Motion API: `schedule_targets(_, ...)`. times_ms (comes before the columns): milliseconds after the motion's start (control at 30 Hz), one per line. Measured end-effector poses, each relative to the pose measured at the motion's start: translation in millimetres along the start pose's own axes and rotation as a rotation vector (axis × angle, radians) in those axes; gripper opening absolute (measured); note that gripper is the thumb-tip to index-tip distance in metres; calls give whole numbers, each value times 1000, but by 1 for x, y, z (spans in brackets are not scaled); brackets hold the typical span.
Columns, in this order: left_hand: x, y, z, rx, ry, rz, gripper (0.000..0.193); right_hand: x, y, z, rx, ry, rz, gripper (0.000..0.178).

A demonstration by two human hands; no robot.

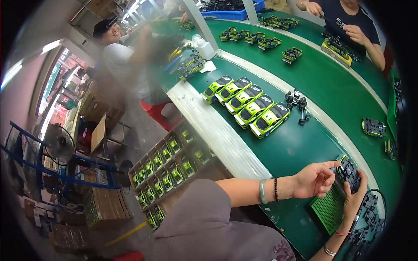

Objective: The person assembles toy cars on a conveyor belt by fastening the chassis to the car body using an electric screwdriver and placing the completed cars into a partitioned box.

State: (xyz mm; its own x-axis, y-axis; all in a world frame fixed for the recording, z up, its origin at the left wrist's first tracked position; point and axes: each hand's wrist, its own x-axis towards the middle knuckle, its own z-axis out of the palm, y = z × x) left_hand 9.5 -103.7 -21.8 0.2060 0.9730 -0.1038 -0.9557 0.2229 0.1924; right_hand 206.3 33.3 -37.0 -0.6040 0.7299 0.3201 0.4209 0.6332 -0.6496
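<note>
My right hand (355,201) grips a toy car (349,174) turned upside down, its black underside facing up and a bit of lime-green body showing at the edge. The stretched index finger of my left hand (314,179) reaches the near edge of that car; its other fingers curl loosely with nothing visible in them. Below both hands lies a green perforated tray (327,211). Several lime-green toy cars (252,104) stand upright side by side on the bench farther off. Wheel-and-axle parts (301,104) sit beside that row.
Black chassis parts (369,209) lie near my right forearm. Several upturned cars (267,42) rest on the green conveyor (322,82). Two people work across and at the far left. A partitioned box (152,167) of cars stands below the bench's white edge (226,135).
</note>
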Motion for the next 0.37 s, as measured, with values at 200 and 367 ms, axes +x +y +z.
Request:
schedule_targets(200,4,5,5,0,-11,-44,50,1,-7,-4,-30,25,16,50)
schedule_targets(367,4,4,1,9,-53,-55,47,1,-24,-8,-104,21,95,55)
